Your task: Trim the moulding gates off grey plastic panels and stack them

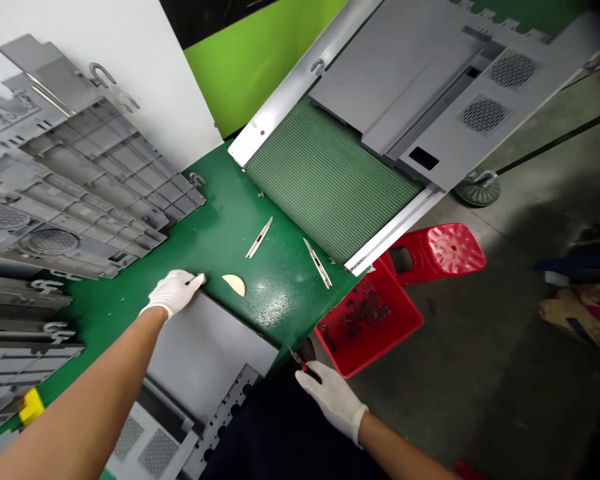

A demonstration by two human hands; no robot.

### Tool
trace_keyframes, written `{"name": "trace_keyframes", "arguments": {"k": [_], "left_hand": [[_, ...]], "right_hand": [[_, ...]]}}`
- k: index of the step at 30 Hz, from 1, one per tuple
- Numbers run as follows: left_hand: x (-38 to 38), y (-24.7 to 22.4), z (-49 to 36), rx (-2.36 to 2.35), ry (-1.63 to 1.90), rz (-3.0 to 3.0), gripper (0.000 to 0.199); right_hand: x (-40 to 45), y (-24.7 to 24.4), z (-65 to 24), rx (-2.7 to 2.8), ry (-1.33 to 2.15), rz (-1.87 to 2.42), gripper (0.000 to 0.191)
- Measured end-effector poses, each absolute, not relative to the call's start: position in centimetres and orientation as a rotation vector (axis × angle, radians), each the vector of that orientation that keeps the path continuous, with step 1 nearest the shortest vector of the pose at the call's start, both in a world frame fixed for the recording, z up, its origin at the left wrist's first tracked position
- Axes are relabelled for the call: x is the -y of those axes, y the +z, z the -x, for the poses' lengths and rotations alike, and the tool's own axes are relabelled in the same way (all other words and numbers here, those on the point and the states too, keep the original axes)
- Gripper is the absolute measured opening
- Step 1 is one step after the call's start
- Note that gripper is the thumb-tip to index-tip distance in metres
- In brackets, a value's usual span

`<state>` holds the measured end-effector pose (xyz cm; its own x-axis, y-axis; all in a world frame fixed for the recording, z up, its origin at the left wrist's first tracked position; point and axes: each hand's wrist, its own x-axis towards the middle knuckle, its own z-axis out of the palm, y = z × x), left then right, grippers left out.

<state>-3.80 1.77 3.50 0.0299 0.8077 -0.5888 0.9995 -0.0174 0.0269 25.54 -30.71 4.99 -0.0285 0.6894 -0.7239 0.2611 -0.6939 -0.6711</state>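
Note:
My left hand (175, 293), in a white glove, is closed on the far corner of a grey plastic panel (205, 353). The panel lies on the green tabletop (195, 240) near my body, its vent grilles toward the lower left. In my gloved right hand (333, 397) is a pair of nippers (299, 360) with red on the handle. Their tip points toward the panel's near right corner, and the fingers hide most of the handle. Beyond the panel lie a cream half-round piece (235, 285) and two slim cutter knives, one (259, 238) left of the other (318, 263).
Several ribbed grey panels (105, 160) stand stacked at the left. Ahead, a green ribbed conveyor (330, 173) carries another grey panel (405, 73). A red bin (375, 327) with dark scraps sits below the table's right edge, beside a red stool (453, 250).

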Motion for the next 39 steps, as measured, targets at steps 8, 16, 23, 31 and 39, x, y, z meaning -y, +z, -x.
{"name": "trace_keyframes", "arguments": {"k": [8, 16, 23, 31, 39], "left_hand": [[0.4, 2.2, 3.3, -1.334, -0.518, -1.791, 0.057], [0.2, 1.4, 4.4, -1.337, -0.430, -1.549, 0.051], [0.0, 1.4, 4.2, -1.355, -0.424, -1.542, 0.048], [-0.3, 1.6, 4.6, -1.346, -0.364, -1.478, 0.044], [-0.5, 0.3, 5.3, -1.336, -0.339, -1.482, 0.046]], "right_hand": [[19.3, 4.0, -19.6, 1.554, 1.708, 1.900, 0.054], [13.4, 0.6, -12.4, 1.770, 1.710, 1.929, 0.067], [13.5, 0.2, -11.6, 1.736, 1.731, 1.979, 0.068], [12.6, -0.2, -11.0, 1.758, 1.739, 1.987, 0.067], [12.3, -0.5, -10.0, 1.781, 1.738, 2.060, 0.072]]}}
